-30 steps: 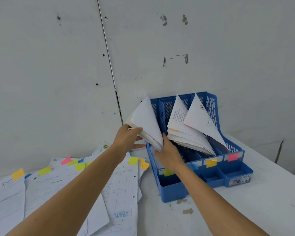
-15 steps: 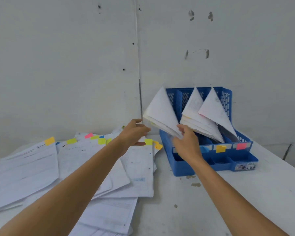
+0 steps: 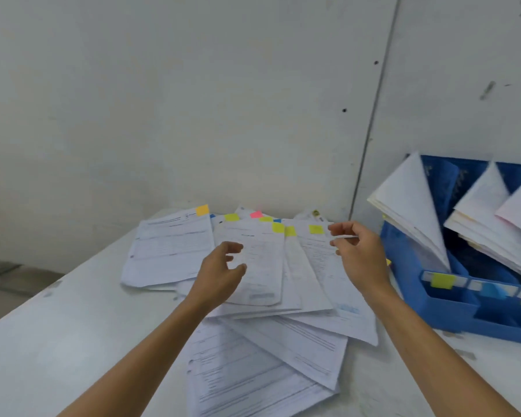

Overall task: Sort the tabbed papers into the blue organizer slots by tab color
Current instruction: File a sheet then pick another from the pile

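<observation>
**Left hand (image 3: 220,272) slack, right hand (image 3: 360,255) hard to read**

On my feed the left hand hangs over the middle of the tabbed papers (image 3: 283,341), fingers loosely curled and gripping nothing. Whether its fingertips touch the top sheet I cannot tell. The right hand hovers at the pile's far right corner, thumb and fingers drawn together around a thin white streak. It may be a sheet's edge, but blur stops me from saying whether anything is pinched.

The tabbed papers lie fanned and overlapping on the desk (image 3: 57,341), just left of the blue organizer (image 3: 451,314). Several yellow tabs, an orange tab (image 3: 202,210) and a pink tab (image 3: 256,214) poke out along the far edge. The print is too soft to read.

The right frame edge cuts off the blue organizer. I see sorted stacks (image 3: 409,200) leaning in its slots and a yellow label (image 3: 442,280) on its front.
</observation>
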